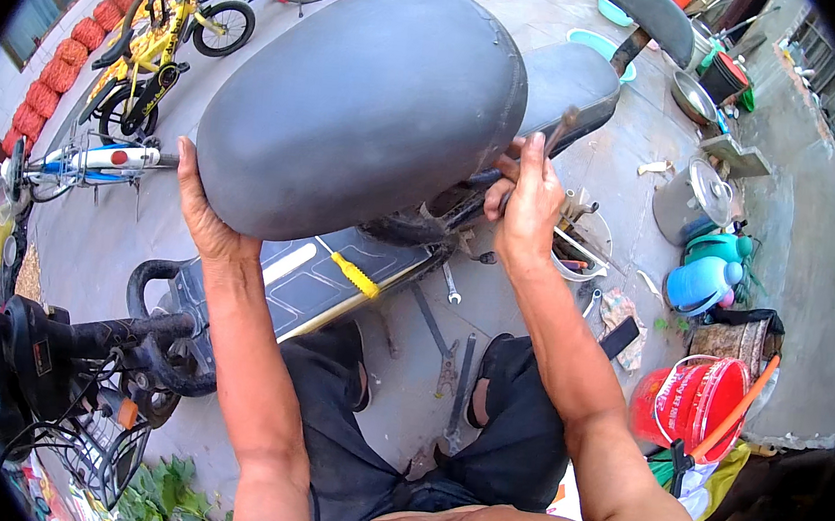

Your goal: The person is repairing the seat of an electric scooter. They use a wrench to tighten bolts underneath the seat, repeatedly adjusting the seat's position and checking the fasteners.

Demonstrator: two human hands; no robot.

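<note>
Left hand (203, 215) palm spread, propping near-left edge of large grey padded scooter seat (362, 105), raised centre. Right hand (529, 203) fist closed on wooden-handled tool (557, 131) at hinge. Judgement: keep seat steady, tool strokes short.

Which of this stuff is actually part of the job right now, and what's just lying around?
In use:
- seat, propped up by the left hand
- tool handle, gripped by the right hand
- scooter deck under the seat

Lying about:
- wrenches on the ground
- yellow-handled screwdriver
- red bucket
- metal pot
- yellow bicycle
</note>
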